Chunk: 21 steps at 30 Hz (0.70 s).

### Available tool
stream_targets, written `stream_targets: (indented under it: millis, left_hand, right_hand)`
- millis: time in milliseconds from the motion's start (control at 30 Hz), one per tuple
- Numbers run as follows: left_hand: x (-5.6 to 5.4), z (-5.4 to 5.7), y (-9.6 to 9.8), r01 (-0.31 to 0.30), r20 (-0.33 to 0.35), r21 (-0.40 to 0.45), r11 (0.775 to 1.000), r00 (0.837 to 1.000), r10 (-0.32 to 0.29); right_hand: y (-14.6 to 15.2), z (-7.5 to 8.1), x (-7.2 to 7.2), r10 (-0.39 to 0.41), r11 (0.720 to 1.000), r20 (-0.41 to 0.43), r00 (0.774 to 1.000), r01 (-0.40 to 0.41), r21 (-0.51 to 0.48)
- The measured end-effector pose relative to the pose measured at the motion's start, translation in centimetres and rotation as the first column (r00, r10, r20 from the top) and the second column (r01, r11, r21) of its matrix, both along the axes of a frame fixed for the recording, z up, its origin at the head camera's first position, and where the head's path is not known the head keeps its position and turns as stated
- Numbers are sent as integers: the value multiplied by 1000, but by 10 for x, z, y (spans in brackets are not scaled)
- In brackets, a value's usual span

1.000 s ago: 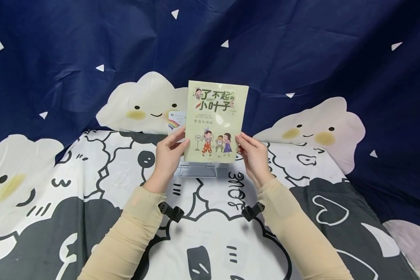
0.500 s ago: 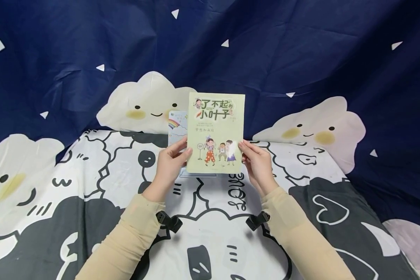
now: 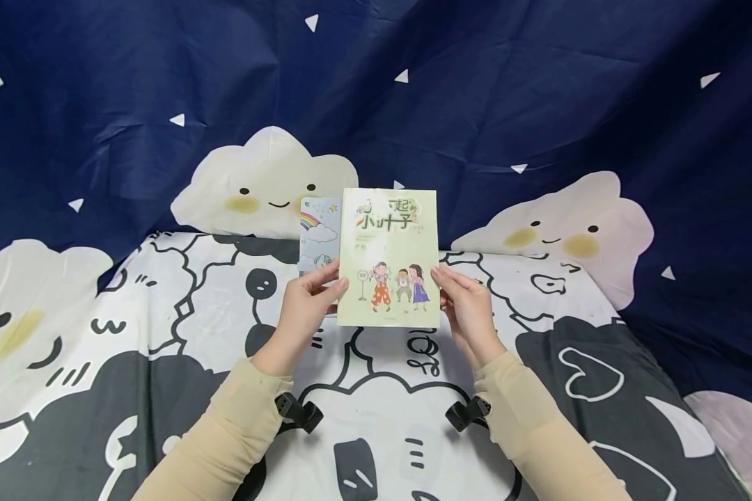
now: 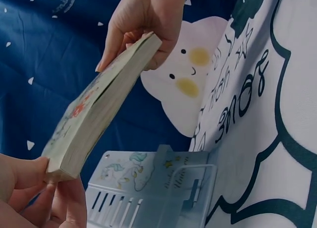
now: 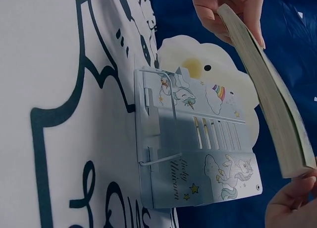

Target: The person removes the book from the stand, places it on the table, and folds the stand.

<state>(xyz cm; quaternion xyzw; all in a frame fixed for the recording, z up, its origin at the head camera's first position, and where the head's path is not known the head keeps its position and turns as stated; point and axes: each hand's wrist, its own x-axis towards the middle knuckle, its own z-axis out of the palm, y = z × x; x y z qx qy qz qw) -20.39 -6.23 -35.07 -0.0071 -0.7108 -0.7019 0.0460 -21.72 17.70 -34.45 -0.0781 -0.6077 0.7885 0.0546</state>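
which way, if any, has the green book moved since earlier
Yes, down in the head view: the top of the green book, earlier well above the eyes of the printed cloud behind it, is now about level with them.

Well behind the fingers of my bare left hand point(image 3: 303, 309), past the wrist, starts a close-fitting beige fabric sleeve point(image 3: 209, 442), lightly creased along the forearm, with a smoother beige cuff point(image 3: 251, 383) at the end nearest the fingers. Behind the fingers of my bare right hand point(image 3: 470, 309) runs a matching beige fabric sleeve point(image 3: 551, 431). On each wrist's thumb side, farther back than the fingers, juts a small, angular, matte-black device: the left wrist camera point(image 3: 310, 417) and the right wrist camera point(image 3: 457, 417).
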Motion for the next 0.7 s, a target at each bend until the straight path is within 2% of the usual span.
stream_targets:
  millis: [700]
  left_hand:
    - [17, -2, 11, 56, 42, -22, 998, 998, -55]
  right_hand:
    - [14, -8, 25, -44, 993, 68, 997, 36, 111]
